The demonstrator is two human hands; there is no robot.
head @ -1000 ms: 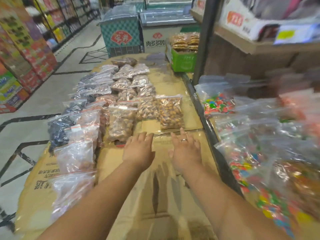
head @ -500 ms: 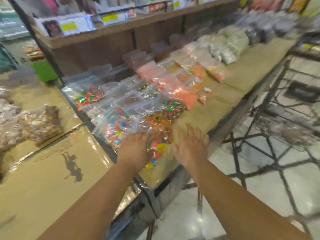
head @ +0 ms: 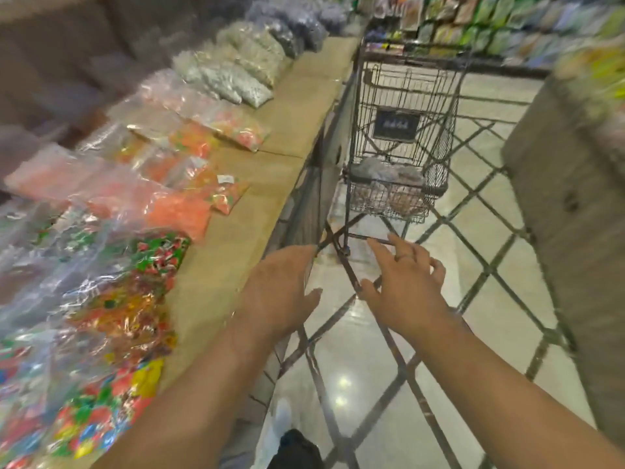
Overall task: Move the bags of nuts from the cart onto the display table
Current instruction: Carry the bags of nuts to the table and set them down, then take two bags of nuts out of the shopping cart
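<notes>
Lighting: even indoor light from overhead; two small bright glints on my glossy floor tiles (head: 341, 389), lower centre. Glare: white streaks on the clear candy bags (head: 101, 299), left. Blur: heavy smear across upper left, right edge and top shelves (head: 507, 25). Sharpest: my forearms and the cart (head: 402, 130), centre. Distortion: wide-angle bowing toward edges.
</notes>
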